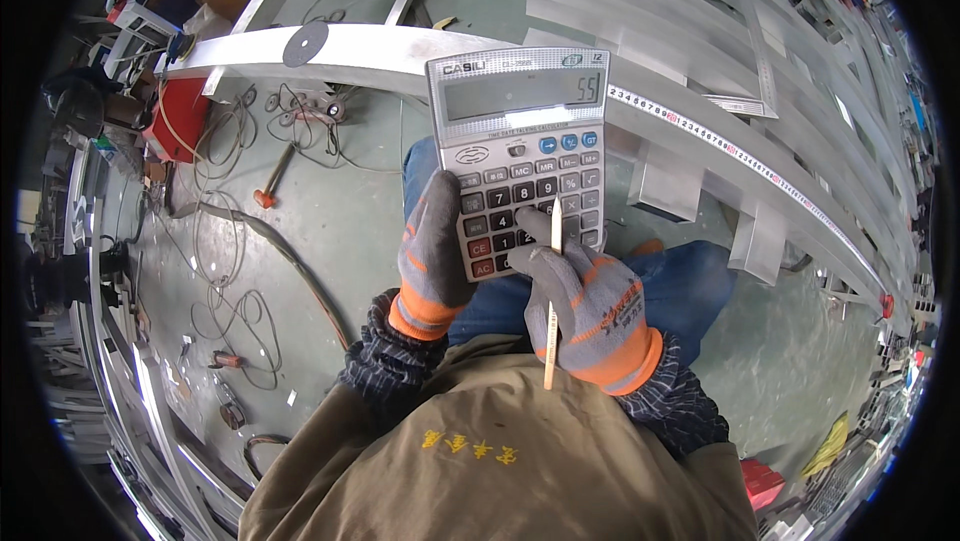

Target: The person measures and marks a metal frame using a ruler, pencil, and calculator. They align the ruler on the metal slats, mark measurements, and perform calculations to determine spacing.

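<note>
A silver desk calculator stands tilted up in front of me, its grey screen showing digits. My left hand, in a grey and orange work glove, is closed on the calculator's lower left edge. My right hand, gloved alike, holds a slim pale pencil pointing upward. One finger of that hand reaches onto the dark number keys, and the fingertip hides some of them. To the right, a white tape measure lies stretched along a metal beam.
Silver metal bars are stacked at the far right. A long beam crosses ahead, with a dark round disc on it. On the left floor lie cables, a hammer and a red box.
</note>
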### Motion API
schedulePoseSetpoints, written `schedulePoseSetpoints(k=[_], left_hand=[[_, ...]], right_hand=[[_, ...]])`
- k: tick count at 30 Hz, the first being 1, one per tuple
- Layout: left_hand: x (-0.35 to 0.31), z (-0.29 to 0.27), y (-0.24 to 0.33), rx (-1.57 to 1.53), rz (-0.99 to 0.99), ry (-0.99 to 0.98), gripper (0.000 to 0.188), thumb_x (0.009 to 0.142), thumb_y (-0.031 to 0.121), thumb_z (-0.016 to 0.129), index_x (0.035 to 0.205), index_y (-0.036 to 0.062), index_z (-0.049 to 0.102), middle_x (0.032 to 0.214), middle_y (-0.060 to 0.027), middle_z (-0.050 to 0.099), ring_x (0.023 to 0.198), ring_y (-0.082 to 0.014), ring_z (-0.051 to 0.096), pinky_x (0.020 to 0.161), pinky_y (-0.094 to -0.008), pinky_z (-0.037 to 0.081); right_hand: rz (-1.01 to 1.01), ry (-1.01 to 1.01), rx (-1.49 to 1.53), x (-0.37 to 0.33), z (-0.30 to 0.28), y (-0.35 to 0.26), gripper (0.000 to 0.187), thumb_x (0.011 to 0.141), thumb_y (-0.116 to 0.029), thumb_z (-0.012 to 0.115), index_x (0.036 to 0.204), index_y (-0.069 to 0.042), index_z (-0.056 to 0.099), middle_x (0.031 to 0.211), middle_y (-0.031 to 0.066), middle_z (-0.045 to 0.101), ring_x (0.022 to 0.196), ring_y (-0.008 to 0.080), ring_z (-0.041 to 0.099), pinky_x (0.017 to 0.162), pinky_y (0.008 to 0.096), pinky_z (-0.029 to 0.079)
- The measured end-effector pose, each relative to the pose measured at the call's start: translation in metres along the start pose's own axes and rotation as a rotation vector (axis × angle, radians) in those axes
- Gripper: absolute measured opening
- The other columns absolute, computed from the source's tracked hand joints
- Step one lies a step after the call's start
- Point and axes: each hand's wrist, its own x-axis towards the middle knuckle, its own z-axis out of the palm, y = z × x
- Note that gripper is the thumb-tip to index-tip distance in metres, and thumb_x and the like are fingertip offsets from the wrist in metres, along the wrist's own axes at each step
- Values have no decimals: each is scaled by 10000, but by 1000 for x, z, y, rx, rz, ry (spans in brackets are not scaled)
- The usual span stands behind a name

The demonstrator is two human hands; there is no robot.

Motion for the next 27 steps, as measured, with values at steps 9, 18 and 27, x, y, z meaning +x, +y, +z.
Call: schedulePoseSetpoints(k=[9, 18, 27], left_hand=[[22, 2, 40, -960, -520, 131, 555, 1144, 472, 431, 1421, 11, 566, 1257, -161, 728, 1107, -256, 750, 912, -400, 651], [7, -2, 20, 245, 171, 21, 565, 1074, 98, 594, 1576, 4, 351, 1291, -211, 717, 1115, -286, 756, 901, -393, 648], [3, -2, -13, -654, -423, 236, 565, 1094, 75, 535, 1606, 56, 299, 1290, -234, 713, 1084, -314, 767, 897, -409, 647]], right_hand=[[-91, 257, 39, -30, 9, 14, 375, 767, -34, 660, 1138, -52, 707, 1263, 212, 738, 911, 353, 759, 741, 418, 616], [-71, 191, 30, -11, 4, 9, 377, 801, -63, 662, 1174, -81, 710, 1303, 186, 722, 944, 338, 745, 767, 434, 588], [-67, 417, 124, 3, 1, 5, 319, 816, -4, 706, 1128, -61, 676, 1078, 158, 770, 890, 332, 775, 756, 395, 627]])
